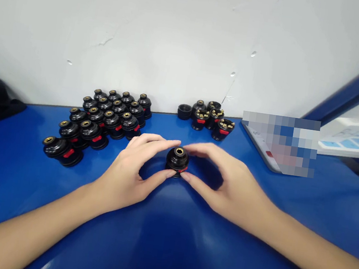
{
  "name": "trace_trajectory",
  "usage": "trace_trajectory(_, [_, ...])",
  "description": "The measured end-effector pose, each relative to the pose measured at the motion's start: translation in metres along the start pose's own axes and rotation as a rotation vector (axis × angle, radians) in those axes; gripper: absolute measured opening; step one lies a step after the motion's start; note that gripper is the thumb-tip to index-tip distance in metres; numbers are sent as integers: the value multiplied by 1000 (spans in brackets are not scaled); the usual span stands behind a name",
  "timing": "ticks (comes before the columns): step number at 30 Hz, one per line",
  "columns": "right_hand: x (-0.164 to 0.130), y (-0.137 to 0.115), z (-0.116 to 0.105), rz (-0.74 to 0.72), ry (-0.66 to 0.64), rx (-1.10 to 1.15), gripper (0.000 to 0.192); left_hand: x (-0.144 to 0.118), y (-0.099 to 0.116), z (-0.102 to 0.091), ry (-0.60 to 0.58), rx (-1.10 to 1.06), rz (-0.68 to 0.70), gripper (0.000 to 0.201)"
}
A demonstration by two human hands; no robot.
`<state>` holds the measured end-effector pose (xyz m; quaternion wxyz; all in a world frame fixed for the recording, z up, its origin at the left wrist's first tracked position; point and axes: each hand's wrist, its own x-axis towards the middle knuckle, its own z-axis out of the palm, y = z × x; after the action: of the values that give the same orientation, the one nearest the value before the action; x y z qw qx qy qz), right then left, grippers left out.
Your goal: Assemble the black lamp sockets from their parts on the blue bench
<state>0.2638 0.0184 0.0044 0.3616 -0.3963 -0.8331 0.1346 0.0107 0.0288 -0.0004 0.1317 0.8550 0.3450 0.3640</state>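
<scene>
— Holding steady, are they? Both hands seem to be closing on the same piece.

— Yes. The left hand (127,176) is pinching the black socket part (177,161) between thumb and forefinger from the left, and the right hand (229,186) is doing the same from the right. Each grip is narrowed to the width of the part, fingertips touching its sides, nothing else in either hand.

— Where is it sitting?

— It is standing upright on the blue surface (164,239), near the middle, between the two hands. By my judgement the two halves are being seated or twisted together, and the next move is calling for an even squeeze and a turn without tipping it.

— How is it looking?

— It is showing a glossy black, rounded body, a brass ring at the top opening and a red tab low on the near side.

— And farther back?

— A cluster of like pieces (101,119) is standing in rows to the far left, well apart from the hands. A smaller group of open parts (210,117), brass contacts showing, is lying far and slightly right, by the white wall (181,28).
</scene>
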Motion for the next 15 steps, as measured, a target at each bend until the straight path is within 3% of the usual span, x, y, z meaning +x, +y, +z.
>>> trace_trajectory(3, [-2, -4, -5, -169, 59, -67, 51, -1, -1, 0, 13, 55, 26, 54])
trace_trajectory(7, [-6, -8, -10, -328, -36, -198, 64, -1, -4, 2, 38, 141, 40, 46])
trace_trajectory(12, [2, -1, -11, -334, -67, -338, 59, -1, -6, 4, 24, 200, 7, 41])
trace_trajectory(15, [13, 5, -13, -269, -104, -354, 67, -1, -6, 4, 2, 205, 2, 40])
